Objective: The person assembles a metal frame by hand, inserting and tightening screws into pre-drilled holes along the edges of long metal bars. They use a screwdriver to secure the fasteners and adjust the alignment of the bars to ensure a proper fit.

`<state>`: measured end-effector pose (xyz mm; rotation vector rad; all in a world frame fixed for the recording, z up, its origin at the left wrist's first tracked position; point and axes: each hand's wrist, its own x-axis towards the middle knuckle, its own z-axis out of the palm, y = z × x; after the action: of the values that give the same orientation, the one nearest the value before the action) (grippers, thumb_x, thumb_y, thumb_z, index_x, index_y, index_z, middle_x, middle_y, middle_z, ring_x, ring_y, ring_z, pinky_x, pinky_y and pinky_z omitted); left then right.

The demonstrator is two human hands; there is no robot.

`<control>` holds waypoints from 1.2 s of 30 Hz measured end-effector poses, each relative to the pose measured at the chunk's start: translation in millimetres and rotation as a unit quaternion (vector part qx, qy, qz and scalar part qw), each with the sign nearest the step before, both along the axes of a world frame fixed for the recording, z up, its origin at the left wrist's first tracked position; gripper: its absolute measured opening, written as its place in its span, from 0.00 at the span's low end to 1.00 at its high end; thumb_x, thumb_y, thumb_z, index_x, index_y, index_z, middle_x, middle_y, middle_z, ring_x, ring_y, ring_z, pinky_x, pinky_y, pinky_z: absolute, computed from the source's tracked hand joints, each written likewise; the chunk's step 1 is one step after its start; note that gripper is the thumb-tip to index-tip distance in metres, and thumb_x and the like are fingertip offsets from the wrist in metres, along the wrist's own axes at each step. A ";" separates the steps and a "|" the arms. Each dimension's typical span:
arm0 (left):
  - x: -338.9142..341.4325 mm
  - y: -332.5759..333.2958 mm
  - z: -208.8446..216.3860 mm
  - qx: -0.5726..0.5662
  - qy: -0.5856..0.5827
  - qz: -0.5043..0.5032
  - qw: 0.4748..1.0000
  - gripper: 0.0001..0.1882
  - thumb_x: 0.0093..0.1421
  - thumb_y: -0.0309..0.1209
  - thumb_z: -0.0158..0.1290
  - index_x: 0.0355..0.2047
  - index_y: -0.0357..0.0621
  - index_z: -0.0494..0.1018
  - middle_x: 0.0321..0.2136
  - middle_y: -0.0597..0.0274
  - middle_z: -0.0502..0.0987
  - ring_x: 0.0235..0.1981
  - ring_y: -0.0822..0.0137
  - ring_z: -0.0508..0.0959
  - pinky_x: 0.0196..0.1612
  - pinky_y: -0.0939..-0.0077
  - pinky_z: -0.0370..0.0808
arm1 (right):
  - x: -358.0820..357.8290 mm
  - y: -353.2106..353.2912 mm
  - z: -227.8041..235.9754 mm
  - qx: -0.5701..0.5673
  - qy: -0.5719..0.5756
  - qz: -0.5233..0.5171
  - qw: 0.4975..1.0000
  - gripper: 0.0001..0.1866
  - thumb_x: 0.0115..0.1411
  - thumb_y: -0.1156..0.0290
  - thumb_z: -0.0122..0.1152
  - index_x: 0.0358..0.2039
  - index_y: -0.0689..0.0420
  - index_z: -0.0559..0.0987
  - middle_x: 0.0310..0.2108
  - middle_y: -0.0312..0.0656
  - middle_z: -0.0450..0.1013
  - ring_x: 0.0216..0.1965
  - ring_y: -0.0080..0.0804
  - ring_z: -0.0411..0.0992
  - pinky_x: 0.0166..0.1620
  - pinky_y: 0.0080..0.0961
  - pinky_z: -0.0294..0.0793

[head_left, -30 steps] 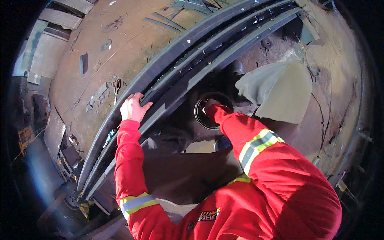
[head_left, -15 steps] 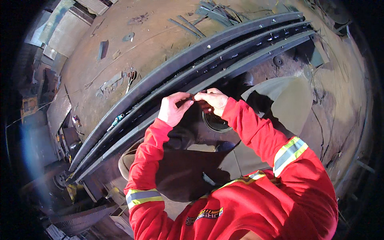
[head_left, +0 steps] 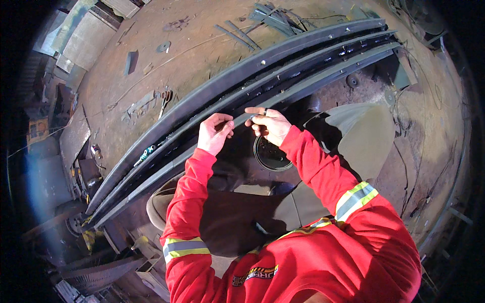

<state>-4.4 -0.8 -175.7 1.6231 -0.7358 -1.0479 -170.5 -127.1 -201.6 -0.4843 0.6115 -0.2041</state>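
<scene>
Scissors [head_left: 164,102] on brown floor [head_left: 197,60], dark strips [head_left: 276,20], flat grey disc [head_left: 162,47]

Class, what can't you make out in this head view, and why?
Head view, all three:
- Bare left hand and bare right hand: anything pinched at the fingertips is too small to tell.
- Round, dark-rimmed container: contents lost in shadow, partly behind the right hand.
- Slim, teal-handled tool: kind, too small.
</scene>
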 end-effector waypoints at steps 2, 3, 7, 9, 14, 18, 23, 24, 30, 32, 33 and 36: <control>-0.9 -1.6 0.0 0.003 -0.006 -0.003 1.000 0.07 0.57 0.23 0.54 0.36 0.33 0.72 0.25 0.61 0.75 0.23 0.75 0.74 0.27 0.81 0.72 | 0.2 -1.9 -13.0 -0.057 0.041 -0.028 0.997 0.08 0.59 0.77 0.52 0.40 0.59 0.73 0.31 0.43 0.75 0.23 0.21 0.68 0.27 0.18 0.69; -2.2 -2.4 1.1 0.006 -0.002 -0.003 1.000 0.07 0.57 0.23 0.55 0.35 0.33 0.72 0.24 0.62 0.75 0.22 0.75 0.74 0.26 0.81 0.72 | 0.3 -2.8 -16.8 -0.072 0.043 -0.040 0.996 0.04 0.59 0.76 0.55 0.36 0.58 0.74 0.29 0.42 0.76 0.22 0.21 0.69 0.25 0.18 0.69; -2.3 -2.3 0.2 0.015 -0.013 -0.010 1.000 0.06 0.56 0.23 0.55 0.34 0.34 0.72 0.23 0.63 0.75 0.22 0.77 0.73 0.26 0.82 0.71 | 7.0 -6.9 -21.4 -0.106 0.083 -0.071 0.988 0.04 0.57 0.75 0.59 0.32 0.59 0.76 0.27 0.40 0.76 0.21 0.20 0.69 0.23 0.18 0.67; -1.0 -1.7 -1.7 0.016 -0.016 -0.012 1.000 0.06 0.56 0.23 0.55 0.34 0.35 0.72 0.23 0.64 0.75 0.22 0.77 0.73 0.25 0.82 0.71 | 14.0 -9.7 -17.8 -0.102 0.091 -0.096 0.986 0.04 0.55 0.75 0.61 0.30 0.60 0.76 0.26 0.39 0.76 0.19 0.20 0.68 0.21 0.17 0.66; -2.8 -2.6 -1.9 0.029 -0.026 -0.006 0.999 0.06 0.56 0.23 0.55 0.33 0.35 0.72 0.23 0.64 0.75 0.21 0.77 0.73 0.25 0.82 0.71 | 32.0 -16.3 -19.4 -0.053 0.138 -0.213 0.966 0.05 0.49 0.79 0.65 0.26 0.61 0.78 0.23 0.38 0.74 0.16 0.19 0.67 0.15 0.17 0.60; -1.2 1.4 -3.2 0.030 -0.041 -0.007 0.999 0.05 0.56 0.23 0.56 0.32 0.35 0.72 0.22 0.64 0.75 0.21 0.77 0.73 0.25 0.82 0.71 | 52.6 -16.4 -26.1 -0.087 0.190 -0.260 0.943 0.05 0.47 0.80 0.66 0.24 0.60 0.77 0.21 0.38 0.73 0.13 0.20 0.65 0.13 0.16 0.58; 0.9 8.8 -3.5 0.019 -0.041 0.007 0.999 0.05 0.56 0.24 0.56 0.32 0.35 0.73 0.21 0.65 0.74 0.21 0.77 0.73 0.25 0.82 0.71 | 67.2 -18.1 -30.2 -0.093 0.248 -0.241 0.934 0.04 0.49 0.79 0.64 0.24 0.59 0.76 0.21 0.38 0.73 0.14 0.20 0.65 0.14 0.16 0.58; 1.4 9.7 -5.4 0.022 -0.037 0.006 0.999 0.06 0.56 0.24 0.56 0.32 0.35 0.73 0.22 0.65 0.74 0.21 0.77 0.73 0.25 0.82 0.71 | 68.5 -19.4 -32.1 -0.087 0.253 -0.241 0.933 0.04 0.49 0.80 0.64 0.24 0.59 0.76 0.21 0.38 0.73 0.15 0.20 0.65 0.14 0.16 0.59; 3.0 16.2 -7.4 0.028 -0.030 0.010 0.999 0.06 0.56 0.24 0.56 0.32 0.34 0.73 0.23 0.64 0.75 0.22 0.77 0.73 0.26 0.82 0.71 | 72.1 -25.3 -39.7 -0.043 0.216 -0.267 0.938 0.04 0.50 0.80 0.63 0.24 0.59 0.76 0.21 0.38 0.72 0.17 0.23 0.67 0.15 0.17 0.60; 4.3 19.3 -7.5 0.030 -0.036 0.012 0.999 0.06 0.56 0.24 0.56 0.32 0.34 0.73 0.23 0.64 0.75 0.22 0.77 0.73 0.26 0.82 0.71 | 73.3 -24.8 -42.6 -0.039 0.206 -0.267 0.941 0.04 0.50 0.80 0.62 0.23 0.59 0.76 0.21 0.38 0.72 0.17 0.24 0.67 0.16 0.17 0.62; 4.7 20.1 -7.9 0.030 -0.037 0.011 0.999 0.06 0.56 0.24 0.57 0.32 0.35 0.73 0.23 0.65 0.75 0.22 0.77 0.73 0.26 0.82 0.71 | 73.3 -24.3 -40.8 -0.036 0.206 -0.266 0.941 0.04 0.51 0.80 0.62 0.24 0.59 0.76 0.20 0.38 0.71 0.17 0.24 0.67 0.17 0.17 0.62; 5.0 21.3 -8.3 0.031 -0.042 0.006 0.999 0.06 0.56 0.24 0.57 0.32 0.35 0.72 0.23 0.65 0.75 0.22 0.77 0.73 0.26 0.82 0.71 | 75.1 -24.4 -40.6 0.007 0.211 -0.270 0.939 0.04 0.51 0.80 0.62 0.25 0.60 0.75 0.21 0.39 0.71 0.18 0.25 0.67 0.17 0.18 0.63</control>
<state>0.6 20.5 -184.1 1.7314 -0.7540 -1.0084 -95.4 -151.5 -242.3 -0.3356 1.1634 -0.6271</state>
